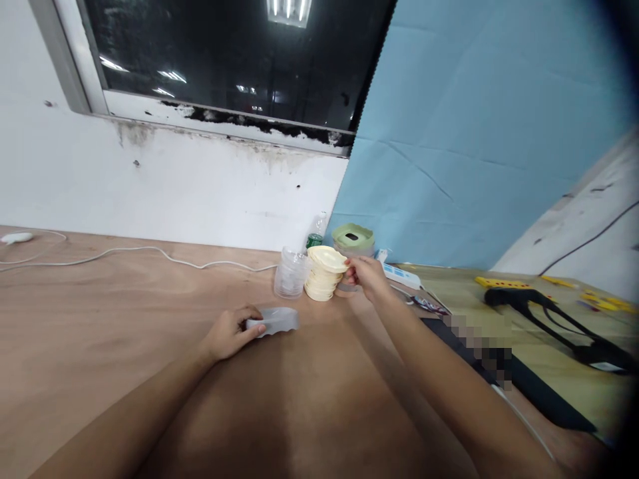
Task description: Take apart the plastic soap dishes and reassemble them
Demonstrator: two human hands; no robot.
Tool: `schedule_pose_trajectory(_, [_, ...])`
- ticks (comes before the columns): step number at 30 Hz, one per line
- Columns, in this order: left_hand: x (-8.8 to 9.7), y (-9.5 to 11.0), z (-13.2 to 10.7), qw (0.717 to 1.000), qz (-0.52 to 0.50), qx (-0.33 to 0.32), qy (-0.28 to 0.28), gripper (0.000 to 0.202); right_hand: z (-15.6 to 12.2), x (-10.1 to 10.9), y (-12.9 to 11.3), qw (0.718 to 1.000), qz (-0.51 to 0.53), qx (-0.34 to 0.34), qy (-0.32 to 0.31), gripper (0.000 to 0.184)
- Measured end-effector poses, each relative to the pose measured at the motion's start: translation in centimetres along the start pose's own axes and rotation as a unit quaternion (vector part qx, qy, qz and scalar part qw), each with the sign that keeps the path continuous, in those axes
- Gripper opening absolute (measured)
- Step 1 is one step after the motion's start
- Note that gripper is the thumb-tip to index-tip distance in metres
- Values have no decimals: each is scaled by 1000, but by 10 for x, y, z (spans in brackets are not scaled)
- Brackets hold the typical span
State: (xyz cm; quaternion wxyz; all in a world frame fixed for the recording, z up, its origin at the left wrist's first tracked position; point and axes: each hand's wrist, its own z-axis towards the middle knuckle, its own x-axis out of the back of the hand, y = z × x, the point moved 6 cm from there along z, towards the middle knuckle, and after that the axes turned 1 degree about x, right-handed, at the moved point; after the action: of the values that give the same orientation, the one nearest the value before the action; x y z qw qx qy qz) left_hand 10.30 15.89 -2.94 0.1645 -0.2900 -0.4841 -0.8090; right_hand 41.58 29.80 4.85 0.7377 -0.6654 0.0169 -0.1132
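Observation:
My left hand rests low over the table, its thumb and fingers closed on the rim of a shallow, translucent grey-white plastic piece with a wavy edge. Further forward, my right hand pinches the edge of the top cream-coloured plastic lid. That lid lies on a stack of similar cream lids. Touching or very near the stack's left side stands a stack of clear plastic cups or bowls. Whether the top lid has parted from those under it is too small to tell.
Behind the stacks are a green-lidded container and a clear bottle with a green label. A white power strip lies right of them. A white cable crosses the back left. Black straps and yellow pieces lie right.

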Motion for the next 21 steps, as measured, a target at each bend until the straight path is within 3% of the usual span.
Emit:
schedule_pose_trajectory(17, [1,2,-1,1000,12,-9,-10,34,12,-19,1,997,59,-41,12,12])
schedule_pose_trajectory(21, [0,1,-1,1000,16,-12,-13,32,8,-20,8,999,18,-21,24,14])
